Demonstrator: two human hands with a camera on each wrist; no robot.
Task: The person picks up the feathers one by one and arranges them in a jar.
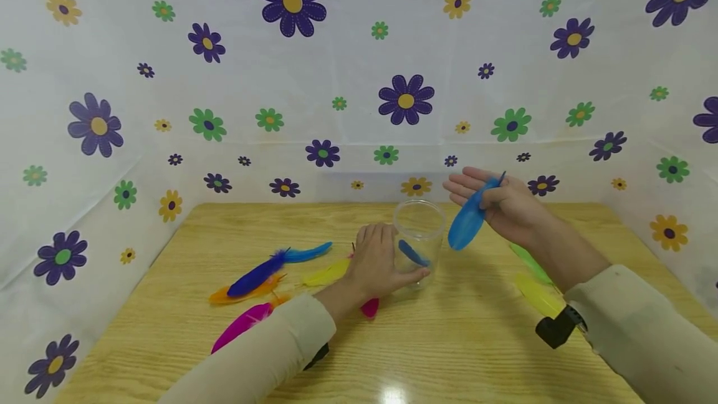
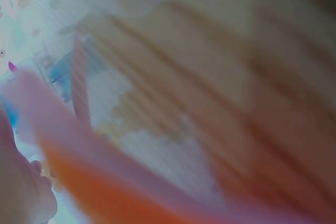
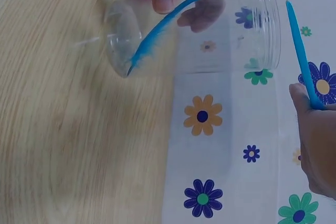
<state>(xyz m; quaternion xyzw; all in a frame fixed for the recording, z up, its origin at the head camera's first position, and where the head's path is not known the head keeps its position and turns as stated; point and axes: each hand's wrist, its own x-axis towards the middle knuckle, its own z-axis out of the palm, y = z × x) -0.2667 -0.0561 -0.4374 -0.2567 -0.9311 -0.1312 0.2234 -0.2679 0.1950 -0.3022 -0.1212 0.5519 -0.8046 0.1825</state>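
Observation:
A clear plastic jar (image 1: 419, 229) stands upright, open at the top, with a blue feather (image 1: 414, 253) leaning inside it. My left hand (image 1: 377, 260) grips the jar from its left side, thumb at the front and fingers behind. To the right of the jar's rim, my right hand (image 1: 507, 204) pinches another blue feather (image 1: 468, 220) under its thumb, while its other fingers stretch out. That feather's broad end points down toward the jar; in the right wrist view the held feather (image 3: 300, 51) is apart from the jar's mouth. The left wrist view is mostly blurred.
Left of the jar lie dark blue (image 1: 258, 274), light blue (image 1: 308, 253), orange (image 1: 224, 296), yellow (image 1: 325, 274) and magenta feathers (image 1: 244, 324). A pink feather (image 1: 369, 308) shows beside the left wrist. Green (image 1: 530, 260) and yellow feathers (image 1: 535, 295) lie under the right forearm. A flowered cloth (image 1: 359, 80) surrounds the table (image 1: 449, 354).

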